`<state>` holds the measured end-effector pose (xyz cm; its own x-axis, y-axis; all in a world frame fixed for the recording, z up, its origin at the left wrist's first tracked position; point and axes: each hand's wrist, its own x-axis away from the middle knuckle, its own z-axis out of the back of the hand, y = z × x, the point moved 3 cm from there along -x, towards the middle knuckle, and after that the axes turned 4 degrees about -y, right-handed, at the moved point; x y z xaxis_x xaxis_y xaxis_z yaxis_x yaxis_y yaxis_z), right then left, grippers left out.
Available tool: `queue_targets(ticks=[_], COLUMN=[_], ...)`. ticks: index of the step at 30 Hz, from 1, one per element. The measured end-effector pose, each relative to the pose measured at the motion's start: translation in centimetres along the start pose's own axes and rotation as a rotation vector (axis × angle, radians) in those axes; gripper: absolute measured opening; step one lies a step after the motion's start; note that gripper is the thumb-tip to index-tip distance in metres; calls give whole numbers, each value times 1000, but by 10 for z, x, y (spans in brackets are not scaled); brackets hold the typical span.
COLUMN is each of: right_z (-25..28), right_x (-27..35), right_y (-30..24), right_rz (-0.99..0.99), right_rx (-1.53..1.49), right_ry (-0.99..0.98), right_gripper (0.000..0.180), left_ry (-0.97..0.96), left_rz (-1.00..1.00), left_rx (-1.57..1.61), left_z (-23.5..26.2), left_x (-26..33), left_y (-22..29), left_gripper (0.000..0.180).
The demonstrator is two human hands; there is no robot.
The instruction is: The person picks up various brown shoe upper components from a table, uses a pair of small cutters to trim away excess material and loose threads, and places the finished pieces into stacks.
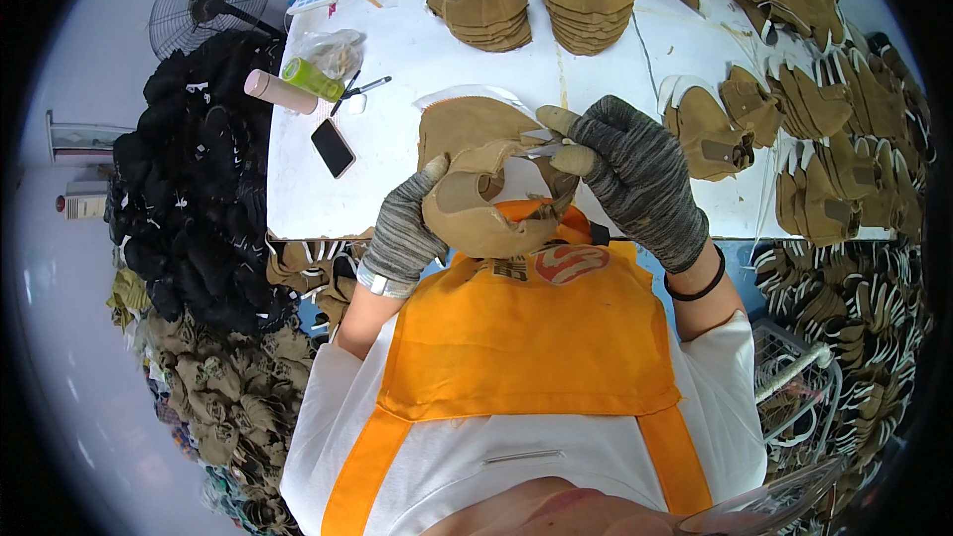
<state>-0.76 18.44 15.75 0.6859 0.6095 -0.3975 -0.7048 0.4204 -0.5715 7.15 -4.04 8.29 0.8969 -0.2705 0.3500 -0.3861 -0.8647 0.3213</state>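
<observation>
In front of my chest, above the table's near edge, I hold a tan suede piece that looks like a shoe upper (467,201). My left hand (405,233), in a grey knitted glove, grips its left side with the thumb on top. My right hand (635,174), gloved alike, is closed around small silver thread snips (541,144), their blades at the piece's upper right edge. The snips' handles are hidden in the palm. A flat tan part with a white edge (472,124) extends behind the piece; I cannot tell whether it is joined on.
On the white table (397,199) lie a black phone (333,148), a pink bottle (281,91), a green bottle (313,78) and a pen (365,86). Stacked tan pieces (586,0) stand at the back; more uppers (705,129) line the right. Black piles (199,179) and a fan (208,2) are left.
</observation>
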Motion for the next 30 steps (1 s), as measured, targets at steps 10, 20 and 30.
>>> queue_targets(ticks=[10,20,30], right_z=[-3,-1,-29], right_x=[9,6,26], right_y=[5,4,31], right_rz=[-13,-26,-255], right_rx=[-133,5,-887], right_ry=[152,41,38], right_gripper=[29,25,34], left_ry=[54,47,0], left_rz=[-105,-89,-257], left_rx=[-434,-317,-598], left_z=[29,22,27], left_x=[-1,-3,-11], left_y=[-3,-2,3], left_gripper=[39,39,41])
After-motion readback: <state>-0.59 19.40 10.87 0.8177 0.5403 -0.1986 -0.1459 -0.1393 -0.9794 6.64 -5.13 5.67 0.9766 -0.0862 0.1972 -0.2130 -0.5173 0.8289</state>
